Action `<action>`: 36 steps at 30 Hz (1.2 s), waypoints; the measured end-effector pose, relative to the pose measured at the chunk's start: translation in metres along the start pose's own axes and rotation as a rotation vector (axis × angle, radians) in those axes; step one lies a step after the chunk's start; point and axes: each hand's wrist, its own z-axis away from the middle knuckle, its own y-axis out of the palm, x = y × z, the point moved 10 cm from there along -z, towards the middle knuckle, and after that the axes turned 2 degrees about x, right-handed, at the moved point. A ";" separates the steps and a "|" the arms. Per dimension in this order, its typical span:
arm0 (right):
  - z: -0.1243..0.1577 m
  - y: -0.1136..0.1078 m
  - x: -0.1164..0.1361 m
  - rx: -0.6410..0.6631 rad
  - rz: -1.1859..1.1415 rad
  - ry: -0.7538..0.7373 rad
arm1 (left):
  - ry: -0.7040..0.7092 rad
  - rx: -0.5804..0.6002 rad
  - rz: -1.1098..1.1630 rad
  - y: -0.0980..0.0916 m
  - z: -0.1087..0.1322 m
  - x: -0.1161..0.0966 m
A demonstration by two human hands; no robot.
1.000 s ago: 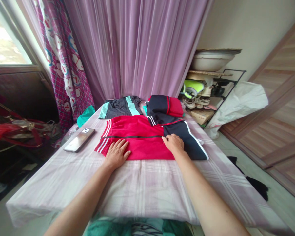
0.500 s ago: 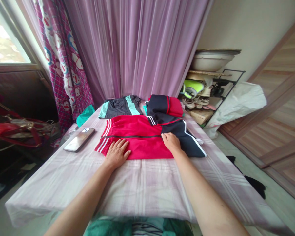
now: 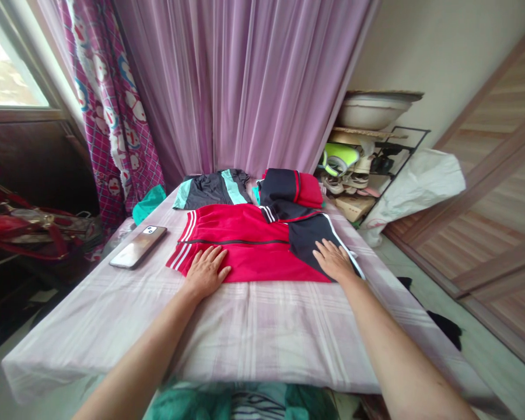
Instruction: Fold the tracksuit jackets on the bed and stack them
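Note:
A red and navy zip jacket [image 3: 254, 259] lies flat across the table, its white-striped hem at the left and its navy shoulder part at the right. My left hand [image 3: 207, 272] rests on the red cloth close to the hem, fingers stretched out. On the navy part lies my right hand [image 3: 333, 259], palm down with its fingers spread. One navy sleeve with a striped cuff [image 3: 268, 214] is folded over the jacket's far side. Behind it sit a folded navy and red garment [image 3: 282, 185] and a dark grey garment with mint panels [image 3: 210, 191].
A phone [image 3: 139, 248] lies face down on the checked tablecloth [image 3: 262, 326], left of the jacket. Teal cloth [image 3: 149, 204] is at the table's left edge. Purple curtains [image 3: 245, 81] hang behind. To the right stand a rack with shoes [image 3: 350, 184] and a white bag [image 3: 424, 181].
My right hand has moved right, from a closed hold near the zip end to lying spread on the navy part. The red front now reaches further right. My left hand stays put.

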 end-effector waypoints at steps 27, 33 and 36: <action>0.032 -0.031 0.048 -0.368 -0.185 -0.239 | 0.002 -0.014 -0.004 0.002 0.001 0.000; 0.036 -0.004 0.088 -0.100 -0.140 -0.219 | 0.003 0.001 -0.010 -0.001 0.002 -0.002; 0.038 0.000 0.088 -0.088 -0.136 -0.219 | 0.009 -0.010 -0.007 -0.001 0.003 -0.004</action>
